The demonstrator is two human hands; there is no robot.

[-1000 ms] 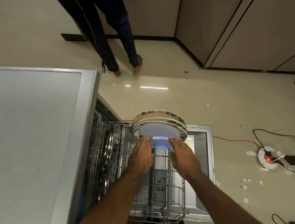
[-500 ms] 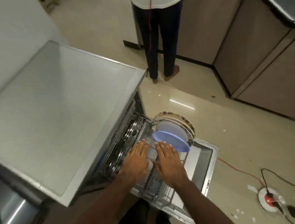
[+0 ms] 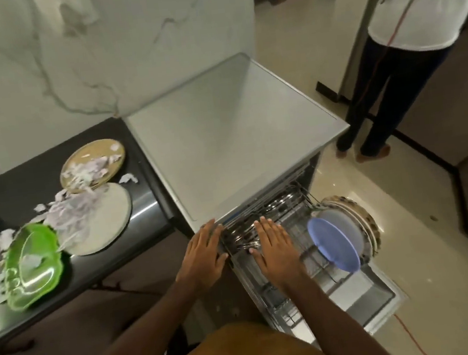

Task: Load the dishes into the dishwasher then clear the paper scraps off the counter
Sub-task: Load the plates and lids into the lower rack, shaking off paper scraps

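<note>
- On the far left, a dark counter [image 3: 29,178] carries a green bowl [image 3: 33,267] near its front edge, tilted, with a few scraps inside.
- Paper scraps [image 3: 69,212] lie heaped on a pale round plate [image 3: 105,222] just right of the bowl. More sit on a tan plate [image 3: 92,162] farther back, and loose bits lie on the counter around them.
- The dishwasher [image 3: 230,136] stands against the counter's right end. Its door [image 3: 371,296] is dropped open and the lower rack [image 3: 294,220] is pulled out over it.
- The left hand [image 3: 204,254] lies flat at the rack's left edge, by the dishwasher's near corner. Its fingers are straight and spread, grasping nothing.
- The right hand [image 3: 276,246] rests palm-down on the rack just beside the left, fingers straight, also released.
- A blue plate [image 3: 333,243] stands on edge in the right part of the rack, leaning towards the hands but apart from them.
- Patterned plates [image 3: 364,220] stand upright right behind it, at the rack's right end.
- Another person [image 3: 406,53] stands on the tiled floor, far right.
- An orange cable [image 3: 411,335] runs across the floor near the door.
</note>
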